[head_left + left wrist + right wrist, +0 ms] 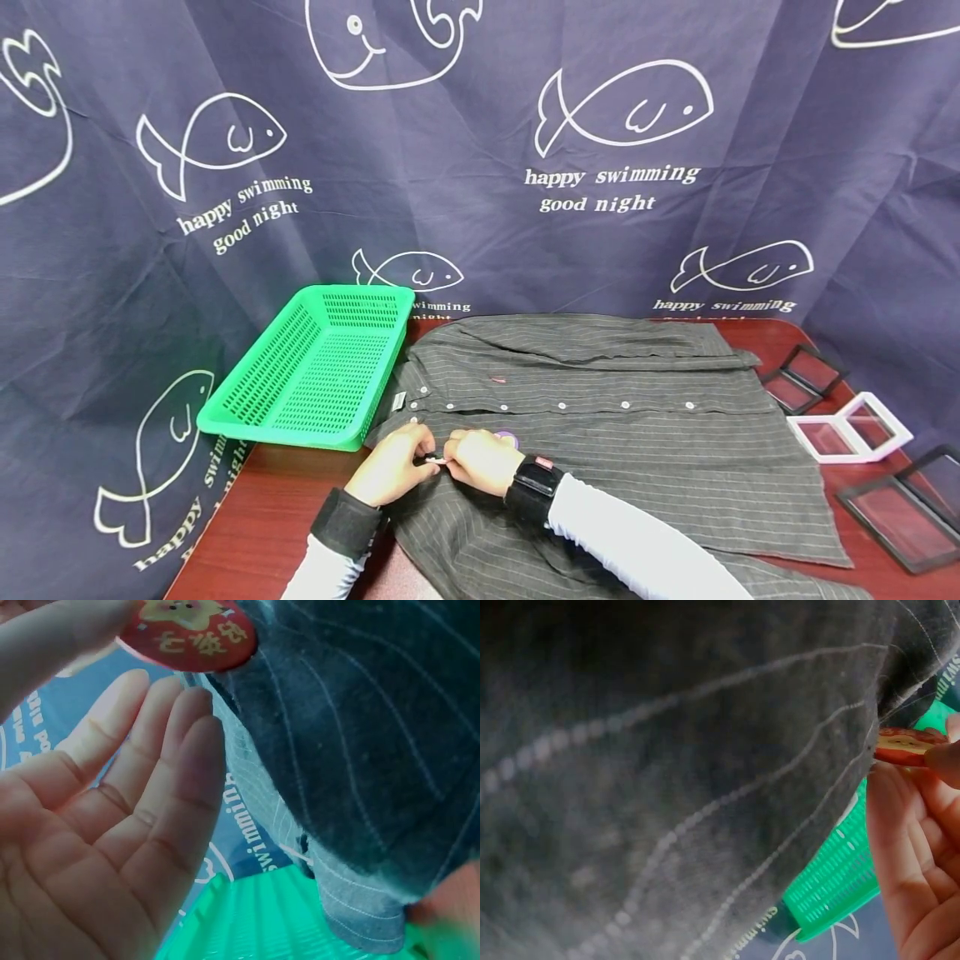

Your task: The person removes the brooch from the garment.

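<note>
A dark grey pinstriped button shirt (600, 450) lies spread on the table, its collar toward the left. My left hand (393, 467) and right hand (483, 458) meet at the shirt near the collar. Between them is a round red badge (196, 634) with a yellow star and gold characters. In the left wrist view, the left thumb and index finger pinch its edge. The right wrist view shows the right fingers and thumb gripping the badge (907, 746) edge-on beside the cloth. Its back is hidden.
A green plastic basket (367, 412) stands at the left behind the hands. A purple round badge (508, 438) lies on the shirt beside the right wrist, partly covered. Black and white folding frames (821, 437) stand along the table's right side. A dark fish-print curtain (480, 200) hangs behind.
</note>
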### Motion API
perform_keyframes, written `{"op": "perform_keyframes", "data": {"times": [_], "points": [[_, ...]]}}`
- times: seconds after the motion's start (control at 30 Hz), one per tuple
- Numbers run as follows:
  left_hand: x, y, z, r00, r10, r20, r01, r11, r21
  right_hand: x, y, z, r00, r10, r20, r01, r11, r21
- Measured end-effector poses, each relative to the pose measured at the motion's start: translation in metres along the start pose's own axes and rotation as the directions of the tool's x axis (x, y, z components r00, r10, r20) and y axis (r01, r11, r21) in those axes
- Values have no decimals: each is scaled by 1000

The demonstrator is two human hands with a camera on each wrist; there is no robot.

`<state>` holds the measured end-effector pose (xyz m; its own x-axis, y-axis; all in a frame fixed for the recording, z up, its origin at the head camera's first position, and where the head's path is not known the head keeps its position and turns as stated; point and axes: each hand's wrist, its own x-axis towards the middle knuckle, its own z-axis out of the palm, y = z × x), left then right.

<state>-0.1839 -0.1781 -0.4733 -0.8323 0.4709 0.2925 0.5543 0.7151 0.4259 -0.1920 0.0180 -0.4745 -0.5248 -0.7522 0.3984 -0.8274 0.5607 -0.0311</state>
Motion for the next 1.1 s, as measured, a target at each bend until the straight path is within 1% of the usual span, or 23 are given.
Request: {"op": "perform_keyframes", "data": {"times": [0.13, 0.3, 0.4, 0.57, 0.67, 0.87, 1.0, 1.1], "points": [[0, 1, 0, 1000, -6, 23, 5, 1000, 10, 0, 1, -1, 1000, 4, -24, -4, 999, 33], [0, -1, 0, 1000, 2, 23, -1, 1000, -16, 0, 2, -1, 998, 24, -51, -21, 997, 72], [0, -4, 2, 1000, 19, 13, -18, 1000, -21, 0, 2, -2, 998, 43, -44, -39, 995, 92], [0, -10, 6, 998, 53, -18, -53, 999, 1, 1, 2, -2, 996, 81, -28, -77, 991, 107], [0, -11, 7, 997, 64, -37, -63, 998, 10, 1, 3, -2, 995, 102, -23, -99, 989, 114], [0, -11, 7, 997, 59, -53, -58, 998, 36, 1, 3, -3, 991, 133, -17, -129, 982, 141], [1, -10, 6, 997, 62, -48, -59, 997, 49, 2, 3, -3, 990, 136, -34, -128, 976, 176], [1, -10, 4, 997, 63, -41, -60, 996, 59, 2, 3, -1, 989, 143, -32, -133, 969, 206]]}}
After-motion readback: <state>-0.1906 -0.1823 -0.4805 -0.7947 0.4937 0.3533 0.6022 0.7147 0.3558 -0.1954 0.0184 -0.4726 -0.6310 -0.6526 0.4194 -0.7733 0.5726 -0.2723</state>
